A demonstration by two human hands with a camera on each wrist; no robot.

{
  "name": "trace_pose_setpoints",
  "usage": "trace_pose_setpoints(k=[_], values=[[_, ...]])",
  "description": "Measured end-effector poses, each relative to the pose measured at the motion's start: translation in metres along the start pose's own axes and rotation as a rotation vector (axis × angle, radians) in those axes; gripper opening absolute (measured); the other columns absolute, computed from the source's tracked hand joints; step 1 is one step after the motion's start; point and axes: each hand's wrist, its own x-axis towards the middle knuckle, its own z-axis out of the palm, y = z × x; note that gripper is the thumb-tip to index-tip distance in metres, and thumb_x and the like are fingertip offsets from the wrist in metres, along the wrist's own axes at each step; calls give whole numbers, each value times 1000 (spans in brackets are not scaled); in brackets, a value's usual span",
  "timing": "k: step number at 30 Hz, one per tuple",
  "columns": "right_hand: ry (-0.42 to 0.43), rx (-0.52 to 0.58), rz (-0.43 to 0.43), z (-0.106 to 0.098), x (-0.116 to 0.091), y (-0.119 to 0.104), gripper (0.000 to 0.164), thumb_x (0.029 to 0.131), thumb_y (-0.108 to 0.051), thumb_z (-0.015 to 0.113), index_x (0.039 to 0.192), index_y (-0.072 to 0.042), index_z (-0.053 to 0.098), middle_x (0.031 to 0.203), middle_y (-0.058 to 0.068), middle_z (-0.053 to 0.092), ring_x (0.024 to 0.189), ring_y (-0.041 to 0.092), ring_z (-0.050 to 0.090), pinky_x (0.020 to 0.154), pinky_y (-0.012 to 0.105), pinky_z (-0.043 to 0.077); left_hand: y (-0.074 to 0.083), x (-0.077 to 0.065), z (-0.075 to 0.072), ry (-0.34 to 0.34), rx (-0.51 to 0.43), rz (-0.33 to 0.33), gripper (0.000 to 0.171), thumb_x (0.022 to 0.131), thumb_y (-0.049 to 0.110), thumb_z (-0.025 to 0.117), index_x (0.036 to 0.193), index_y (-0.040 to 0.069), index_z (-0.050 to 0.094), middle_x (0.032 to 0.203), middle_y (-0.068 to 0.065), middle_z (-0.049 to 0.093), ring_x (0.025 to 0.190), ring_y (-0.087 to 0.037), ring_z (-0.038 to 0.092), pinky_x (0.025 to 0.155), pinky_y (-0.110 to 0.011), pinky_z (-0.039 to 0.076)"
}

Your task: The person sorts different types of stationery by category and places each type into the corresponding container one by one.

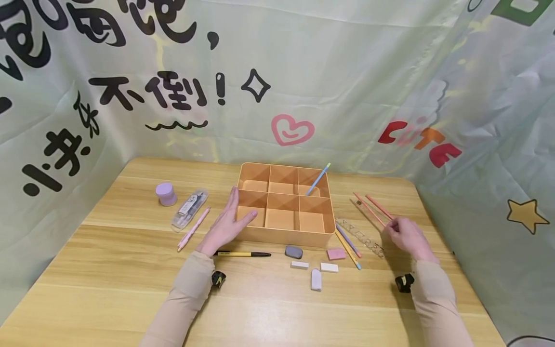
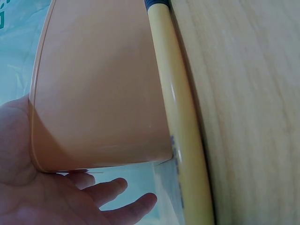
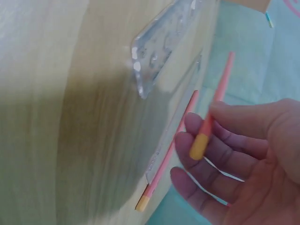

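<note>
My left hand [image 1: 224,225] rests at the left front corner of an orange compartment box [image 1: 277,234]. Its fingers lie fairly straight along the side, thumb over the near left compartment. A blue pencil [image 1: 318,179] leans in the far right compartment. At the right, my right hand [image 1: 408,236] pinches a pink-red pencil [image 3: 222,79] with a yellow end between thumb and fingers, raised off the table. A similar pencil [image 3: 166,161] lies on the table below it, beside a clear ruler [image 1: 362,237]. A yellow and black pen [image 2: 176,103] lies in front of the box.
Several erasers, including a pink one [image 1: 336,254] and a dark one [image 1: 294,252], lie before the box. A purple pencil [image 1: 348,240] and a yellow pencil [image 1: 348,249] lie at its right. Leftward are a purple container [image 1: 166,193], a clear case [image 1: 190,209] and a pink pen [image 1: 193,229].
</note>
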Motion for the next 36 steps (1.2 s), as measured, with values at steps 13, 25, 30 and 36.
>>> trace_pose_setpoints(k=[13, 25, 30, 36], values=[[488, 167, -12, -1, -2, -21, 16, 98, -9, 62, 98, 6, 70, 81, 24, 72, 55, -11, 48, 50, 12, 39, 1, 0, 0, -2, -2, -6, 97, 102, 47, 54, 159, 15, -18, 168, -2, -23, 158, -32, -4, 129, -51, 7], [603, 726, 69, -9, 8, -43, 21, 91, -7, 73, 105, 8, 73, 70, -22, 69, 60, -6, 65, 49, 11, 43, 1, -1, -1, 0, 7, 1, 97, 102, 50, 52, 159, 14, -18, 167, -3, -23, 158, -33, -4, 129, -51, 7], [579, 916, 40, -13, 12, -53, 21, 89, -6, 75, 104, 8, 74, 71, -9, 74, 62, 4, 69, 46, 15, 40, 1, -1, -2, 3, 15, 2, 97, 102, 51, 51, 160, 10, -16, 168, -4, -22, 158, -33, -4, 129, -51, 7], [565, 995, -28, -13, 16, -58, 23, 87, -5, 77, 105, 9, 73, 74, -7, 75, 64, 7, 72, 46, 15, 37, 0, -1, -1, -1, 5, 13, 97, 102, 51, 52, 160, 10, -15, 168, -4, -23, 158, -33, -4, 129, -52, 8]])
